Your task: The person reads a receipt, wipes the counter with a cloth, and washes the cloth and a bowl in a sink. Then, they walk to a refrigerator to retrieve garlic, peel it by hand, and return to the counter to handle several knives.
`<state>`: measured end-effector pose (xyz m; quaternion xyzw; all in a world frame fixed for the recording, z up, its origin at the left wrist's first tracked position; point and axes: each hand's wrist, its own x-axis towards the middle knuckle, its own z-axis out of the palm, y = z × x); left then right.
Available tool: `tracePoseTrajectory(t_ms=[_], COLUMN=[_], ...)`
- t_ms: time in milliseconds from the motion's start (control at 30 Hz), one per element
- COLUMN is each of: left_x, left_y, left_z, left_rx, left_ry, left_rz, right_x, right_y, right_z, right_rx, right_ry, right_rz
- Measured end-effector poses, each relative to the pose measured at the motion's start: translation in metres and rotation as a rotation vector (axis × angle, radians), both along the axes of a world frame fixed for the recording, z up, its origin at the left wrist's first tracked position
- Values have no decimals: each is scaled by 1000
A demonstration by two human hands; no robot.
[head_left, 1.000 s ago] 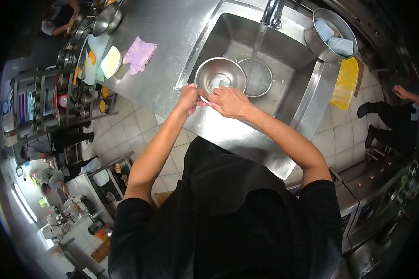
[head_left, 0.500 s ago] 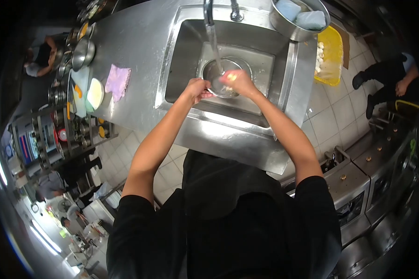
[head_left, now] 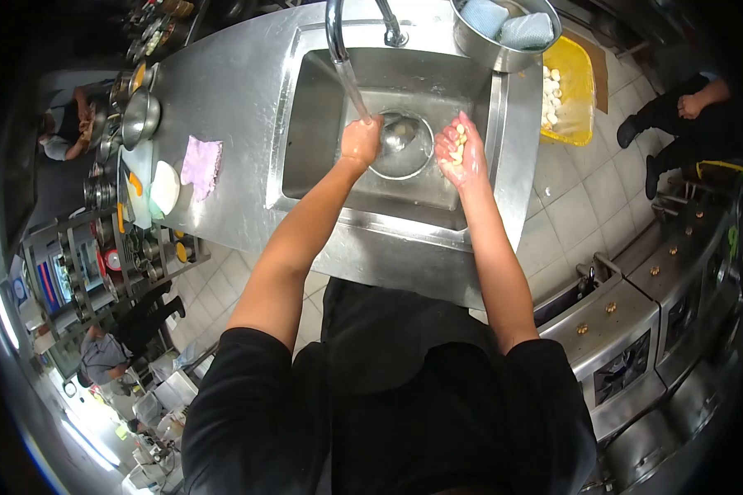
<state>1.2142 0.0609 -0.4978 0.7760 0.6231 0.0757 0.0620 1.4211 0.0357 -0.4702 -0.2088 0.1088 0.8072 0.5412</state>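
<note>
Cream-coloured, cupped as small pieces in the half-curled grip of the right hand, over the sink; under running water, beside the round vessel, with left hand curled, contents hidden.

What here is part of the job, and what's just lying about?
Likely in use:
- pale pieces in the right hand
- running tap, left hand at its stream
- sink

Likely just lying about:
- purple cloth
- orange-handled knife
- steel bowl on the counter

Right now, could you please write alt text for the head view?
A person's right hand holds small pale pieces over a steel sink; the left hand is at the faucet's running water. A pinkish cloth lies on the counter.
</note>
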Motion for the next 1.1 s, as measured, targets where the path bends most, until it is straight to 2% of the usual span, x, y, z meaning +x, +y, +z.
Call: tracePoseTrajectory(t_ms=[33, 167, 233, 333, 367, 433, 467, 500, 567, 600, 633, 700, 733, 767, 833, 900, 933, 967, 1033, 1067, 1100], left_x=[0, -24, -20, -9, -8, 1, -3, -9, -19, -16, -18, -6, 0, -6, -5, -11, -7, -13, -14, -11, -5], left_y=[3, 33, 53, 82, 91, 116, 118, 124, 135, 146, 144, 137, 128, 128, 125, 126, 122, 136, 140, 142, 141], left_z=[1, 0, 42, 75, 70, 52, 47, 45, 47, 45, 41, 46, 53, 16, 16, 43, 72, 54, 61, 55, 47], left_rx=[-96, -14, 1, -26, 104, -178, -40, -35, 26, -229, -64, -135, -205, -24, -40, -303, -344, -454, -477, -478, -321], left_ry=[56, -10, -32, -37, 2, 244, 203, 198, 250, 257, 373, 243, 251, 7, -38, -28, 38, -209, -419, -421, -265], left_rz=[31, -115, -126, -195, -306, -182, -245, -243, -450, -328, -415, -302, -326, -334, -268, -286, -278, -233, -324, -326, -447], right_x=[0, 11, 19, 28, 29, 30, 31, 32, 33, 32, 28, 20, 14, 13, 12, 14, 16, 16, 17, 18, 18], right_y=[-4, -18, -22, -23, -20, -18, -19, -21, -26, -30, -33, -34, -36, -40, -52, -65, -67, -70, -77, -78, -78], right_z=[4, 22, 35, 37, 37, 43, 48, 52, 57, 62, 65, 69, 76, 80, 81, 84, 83, 81, 76, 76, 76], right_rx=[9, 25, 27, 20, 23, 47, 50, 50, 67, 81, 102, 57, 38, 54, 100, 72, 66, 58, 38, 33, 29], right_ry=[1, -62, -236, -207, -170, -119, -136, -153, -167, -177, -187, -171, -180, -194, -225, -244, -232, -212, -222, -230, -231], right_rz=[5, 72, 89, 86, 76, 87, 85, 80, 60, 58, 74, 53, 45, 29, 52, 39, 29, 19, 7, -4, -14])
